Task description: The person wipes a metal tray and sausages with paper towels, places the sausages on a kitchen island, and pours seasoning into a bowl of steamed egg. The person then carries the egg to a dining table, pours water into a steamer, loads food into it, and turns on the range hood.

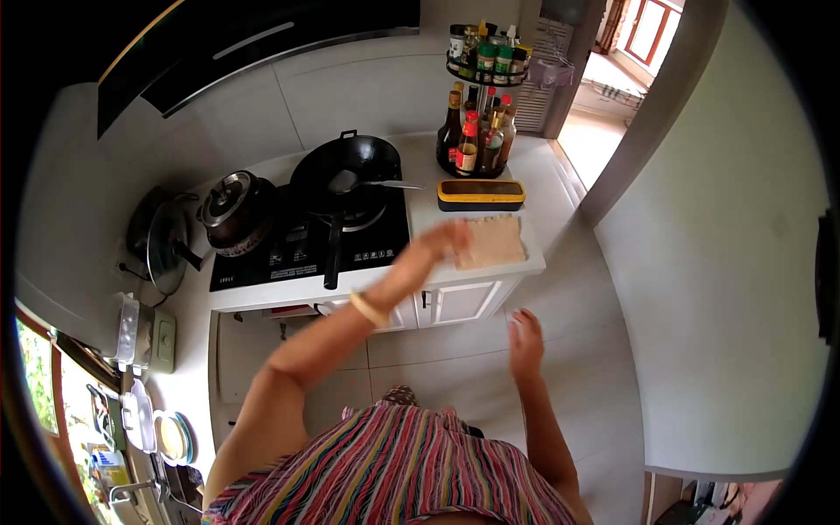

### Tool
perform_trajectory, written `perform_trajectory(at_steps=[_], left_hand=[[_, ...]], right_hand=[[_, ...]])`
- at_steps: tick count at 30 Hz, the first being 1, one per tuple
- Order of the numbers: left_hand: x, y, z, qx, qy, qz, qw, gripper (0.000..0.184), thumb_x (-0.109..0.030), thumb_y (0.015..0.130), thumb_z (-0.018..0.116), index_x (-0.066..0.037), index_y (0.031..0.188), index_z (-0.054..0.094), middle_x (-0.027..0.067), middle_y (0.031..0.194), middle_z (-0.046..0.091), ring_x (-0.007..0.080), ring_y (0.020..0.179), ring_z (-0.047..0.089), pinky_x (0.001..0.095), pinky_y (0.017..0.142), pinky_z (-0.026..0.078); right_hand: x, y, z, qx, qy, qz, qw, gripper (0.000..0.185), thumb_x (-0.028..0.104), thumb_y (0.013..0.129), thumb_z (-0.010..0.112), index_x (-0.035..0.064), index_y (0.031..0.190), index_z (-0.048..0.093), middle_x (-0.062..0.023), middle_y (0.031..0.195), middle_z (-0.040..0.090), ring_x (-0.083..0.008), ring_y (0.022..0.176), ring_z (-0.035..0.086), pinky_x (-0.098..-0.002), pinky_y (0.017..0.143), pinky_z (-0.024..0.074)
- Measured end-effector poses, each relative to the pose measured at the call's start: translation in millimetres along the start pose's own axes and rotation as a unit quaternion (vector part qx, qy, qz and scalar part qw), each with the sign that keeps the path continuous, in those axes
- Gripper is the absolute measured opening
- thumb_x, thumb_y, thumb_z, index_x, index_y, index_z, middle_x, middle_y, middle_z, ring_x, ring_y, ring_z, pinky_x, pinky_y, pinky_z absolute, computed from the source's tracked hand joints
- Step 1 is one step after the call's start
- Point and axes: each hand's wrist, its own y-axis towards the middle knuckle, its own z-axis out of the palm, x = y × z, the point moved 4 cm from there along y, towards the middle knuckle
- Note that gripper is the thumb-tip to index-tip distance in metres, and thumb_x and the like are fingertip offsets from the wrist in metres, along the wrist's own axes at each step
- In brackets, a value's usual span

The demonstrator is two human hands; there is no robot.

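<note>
My left hand [437, 245], with a pale bangle at the wrist, reaches over the front of the counter. Motion smears its fingers. They overlap the left edge of a flat beige cloth [494, 243] lying near the counter's front corner; whether they touch or grip it is unclear. Just behind the cloth sits a long yellow-and-black box [481, 194]. Out over the floor, my right hand [525, 344] is raised with its fingers loosely apart, holding nothing, in front of the white cabinet.
A black wok [319, 179] with a spatula [347, 182] inside stands on the black cooktop [293, 254], its handle over the front edge. Left of it are a kettle [232, 210] and a glass lid [166, 241]. A two-tier rack [486, 80] holds sauce bottles and spice jars.
</note>
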Motion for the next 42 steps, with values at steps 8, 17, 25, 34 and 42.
perform_trajectory(at_steps=[8,17,25,34,42], left_hand=[[36.4,322.1,-196.2,-0.331,0.351,0.041,0.875,0.049,-0.025,0.071,0.070,0.003,0.108,0.055,0.0184,0.095,0.062,0.0325,0.088,0.060,0.0373,0.074,0.048],[80.0,436.3,-220.2,-0.324,0.244,0.084,0.910,0.041,-0.025,0.067,0.075,0.003,0.091,0.059,0.0140,0.076,0.063,0.0221,0.064,0.058,0.0361,0.063,0.047],[66.4,405.3,-224.3,-0.412,0.075,0.225,0.880,0.024,-0.019,0.075,0.068,0.000,0.069,0.055,0.0012,0.060,0.055,0.0099,0.053,0.044,0.0287,0.053,0.041],[-138.8,218.4,-137.9,-0.378,0.135,0.335,0.852,0.020,-0.014,0.078,0.064,-0.003,0.065,0.055,0.0005,0.057,0.056,0.0081,0.053,0.053,0.0241,0.051,0.042],[-207.2,6.5,-26.1,-0.404,0.360,0.253,0.802,0.025,-0.019,0.071,0.068,0.001,0.068,0.055,0.0033,0.054,0.054,0.0078,0.053,0.045,0.0294,0.048,0.041]], right_hand=[[-89.7,15.5,-77.2,-0.097,0.058,0.122,0.986,0.023,-0.007,0.082,0.044,0.0010,0.102,0.053,-0.0105,0.108,0.050,-0.0192,0.092,0.054,-0.0266,0.075,0.0495],[-116.4,71.5,-72.8,-0.106,0.044,0.310,0.944,0.019,0.009,0.090,0.044,0.0058,0.106,0.053,-0.0051,0.100,0.056,-0.0148,0.085,0.057,-0.0258,0.066,0.0474],[-92.5,179.1,-60.5,-0.103,0.103,0.195,0.970,0.015,0.005,0.092,0.042,0.0064,0.100,0.054,-0.0042,0.099,0.055,-0.0124,0.079,0.055,-0.0237,0.065,0.0464],[52.8,320.4,-58.7,0.034,0.196,-0.191,0.961,0.010,0.006,0.089,0.045,0.0011,0.091,0.053,-0.0072,0.086,0.055,-0.0129,0.072,0.050,-0.0236,0.063,0.0408],[303.6,292.4,-64.3,0.171,0.243,-0.514,0.805,0.039,0.039,0.090,0.049,0.0063,0.112,0.054,-0.0108,0.073,0.061,-0.0225,0.060,0.058,-0.0321,0.052,0.0434]])
